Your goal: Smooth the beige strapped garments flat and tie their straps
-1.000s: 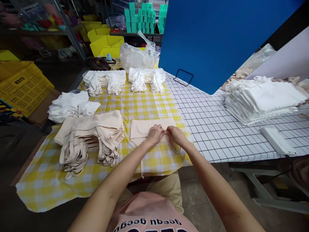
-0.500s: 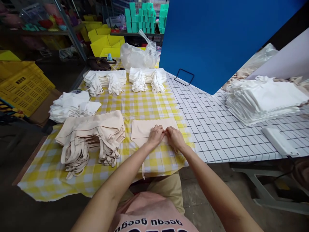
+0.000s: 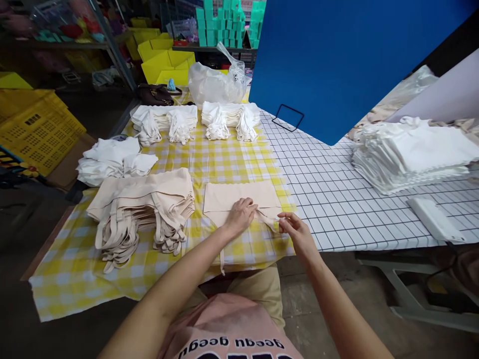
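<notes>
A beige strappy top, seemingly a camisole [image 3: 243, 192], lies flat on the yellow checked cloth in front of me. My left hand [image 3: 241, 215] rests on its middle, fingers curled together at the base of a strap. From there the thin strap [image 3: 267, 219] runs right to my right hand [image 3: 294, 227], which pinches it by the garment's right edge. Another strap [image 3: 222, 262] dangles at the lower left. Beside the camisole, on the left, sits a thick stack of folded beige tops [image 3: 149, 199] with bunched straps hanging forward.
White strappy stacks [image 3: 164, 117] [image 3: 230, 114] stand at the back, and a loose white pile [image 3: 116, 162] at left. Behind them is a plastic bag [image 3: 217, 82]. On the right are a blue panel [image 3: 318, 65], a white garment stack [image 3: 411, 154] and a white device [image 3: 436, 219].
My right hand has moved right and slightly toward me, away from the left hand, drawing the strap out. The left hand stays nearly in place on the camisole.
</notes>
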`<move>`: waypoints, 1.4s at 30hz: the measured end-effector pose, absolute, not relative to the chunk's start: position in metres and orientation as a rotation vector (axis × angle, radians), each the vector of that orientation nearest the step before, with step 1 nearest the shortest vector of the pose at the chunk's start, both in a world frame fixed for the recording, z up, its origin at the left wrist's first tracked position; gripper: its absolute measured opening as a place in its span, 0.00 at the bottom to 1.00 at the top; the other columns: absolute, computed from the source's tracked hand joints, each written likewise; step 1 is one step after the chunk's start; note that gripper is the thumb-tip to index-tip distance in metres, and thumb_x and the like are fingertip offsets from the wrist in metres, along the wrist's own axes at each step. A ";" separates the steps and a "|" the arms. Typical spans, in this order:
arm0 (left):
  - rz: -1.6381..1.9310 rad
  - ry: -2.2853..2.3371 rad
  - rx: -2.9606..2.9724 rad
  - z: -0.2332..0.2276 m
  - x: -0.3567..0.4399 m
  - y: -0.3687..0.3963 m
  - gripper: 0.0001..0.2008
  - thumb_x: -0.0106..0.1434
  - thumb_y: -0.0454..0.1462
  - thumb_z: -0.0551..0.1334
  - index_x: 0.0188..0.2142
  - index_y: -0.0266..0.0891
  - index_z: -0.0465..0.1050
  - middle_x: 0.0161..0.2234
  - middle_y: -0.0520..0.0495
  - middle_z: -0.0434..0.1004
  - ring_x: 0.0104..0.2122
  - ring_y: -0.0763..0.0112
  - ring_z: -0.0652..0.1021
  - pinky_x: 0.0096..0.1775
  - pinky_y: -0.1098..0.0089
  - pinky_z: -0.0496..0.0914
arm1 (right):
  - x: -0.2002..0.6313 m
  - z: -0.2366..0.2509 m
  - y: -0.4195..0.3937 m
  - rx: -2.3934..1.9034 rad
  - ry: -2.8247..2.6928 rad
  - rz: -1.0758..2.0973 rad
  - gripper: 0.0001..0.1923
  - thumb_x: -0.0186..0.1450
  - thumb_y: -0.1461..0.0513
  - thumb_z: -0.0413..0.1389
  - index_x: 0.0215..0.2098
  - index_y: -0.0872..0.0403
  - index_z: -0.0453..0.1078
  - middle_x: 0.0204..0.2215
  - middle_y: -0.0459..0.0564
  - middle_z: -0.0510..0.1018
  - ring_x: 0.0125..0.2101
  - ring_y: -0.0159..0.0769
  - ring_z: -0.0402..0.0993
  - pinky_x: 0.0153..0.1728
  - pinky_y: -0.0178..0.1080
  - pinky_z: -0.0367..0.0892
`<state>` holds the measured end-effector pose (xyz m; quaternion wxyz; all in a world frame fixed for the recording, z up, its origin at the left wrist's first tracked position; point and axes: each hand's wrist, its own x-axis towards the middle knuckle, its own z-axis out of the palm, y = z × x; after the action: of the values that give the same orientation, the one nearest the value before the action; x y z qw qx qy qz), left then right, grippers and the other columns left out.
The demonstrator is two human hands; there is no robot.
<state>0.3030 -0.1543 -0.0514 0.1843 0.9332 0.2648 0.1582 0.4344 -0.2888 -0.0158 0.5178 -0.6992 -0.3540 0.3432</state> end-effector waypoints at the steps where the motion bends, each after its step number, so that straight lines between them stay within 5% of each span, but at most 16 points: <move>1: 0.456 0.739 2.651 -0.052 0.301 -0.157 0.13 0.63 0.32 0.53 0.46 0.41 0.69 0.44 0.47 0.68 0.43 0.67 0.67 0.46 0.67 0.64 | 0.433 -0.019 -0.299 -1.695 -0.832 0.805 0.16 0.58 0.51 0.54 0.35 0.54 0.66 0.18 0.43 0.68 0.23 0.33 0.66 0.28 0.36 0.63; 11: 0.369 0.791 2.571 -0.040 0.286 -0.156 0.18 0.62 0.33 0.52 0.52 0.37 0.64 0.51 0.42 0.67 0.52 0.65 0.66 0.55 0.63 0.60 | 0.392 -0.043 -0.345 -1.933 -1.066 0.303 0.10 0.61 0.57 0.50 0.36 0.52 0.69 0.35 0.55 0.75 0.37 0.42 0.70 0.35 0.42 0.66; 15: 0.359 1.017 2.547 -0.040 0.248 -0.159 0.23 0.63 0.32 0.50 0.58 0.34 0.57 0.58 0.39 0.60 0.60 0.62 0.57 0.60 0.59 0.52 | 0.348 -0.059 -0.358 -1.838 -1.215 0.860 0.11 0.61 0.57 0.49 0.35 0.51 0.72 0.31 0.52 0.78 0.30 0.40 0.72 0.32 0.41 0.68; 20: 0.176 1.050 2.640 -0.047 0.204 -0.182 0.25 0.65 0.39 0.50 0.60 0.33 0.53 0.62 0.38 0.50 0.62 0.59 0.52 0.60 0.56 0.50 | 0.288 -0.088 -0.341 -1.792 -1.069 1.144 0.19 0.56 0.55 0.55 0.44 0.53 0.69 0.43 0.54 0.74 0.43 0.43 0.70 0.43 0.43 0.65; 23: 0.136 1.012 2.724 -0.053 0.196 -0.193 0.27 0.65 0.43 0.50 0.61 0.35 0.50 0.64 0.38 0.46 0.63 0.59 0.49 0.60 0.54 0.48 | 0.267 -0.088 -0.325 -1.744 -1.092 1.216 0.13 0.59 0.53 0.52 0.34 0.54 0.70 0.34 0.51 0.76 0.37 0.40 0.71 0.39 0.40 0.65; 27: 0.138 1.020 2.758 -0.058 0.196 -0.196 0.29 0.65 0.45 0.50 0.62 0.35 0.49 0.64 0.39 0.43 0.63 0.61 0.48 0.60 0.54 0.47 | 0.263 -0.070 -0.329 -1.734 -1.327 1.150 0.18 0.64 0.55 0.45 0.20 0.53 0.61 0.19 0.46 0.70 0.24 0.34 0.66 0.30 0.36 0.60; 42: 0.158 1.014 2.576 -0.048 0.198 -0.195 0.26 0.65 0.41 0.49 0.61 0.35 0.50 0.64 0.40 0.44 0.63 0.62 0.48 0.61 0.54 0.45 | 0.369 0.035 -0.293 -2.007 -1.798 0.434 0.14 0.65 0.57 0.45 0.27 0.53 0.67 0.23 0.49 0.74 0.25 0.36 0.69 0.26 0.35 0.59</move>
<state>0.1983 -0.1950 -0.0483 0.1832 0.9133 0.3593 0.0560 0.3691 -0.2927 0.0350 0.2047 -0.7196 -0.6449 0.1557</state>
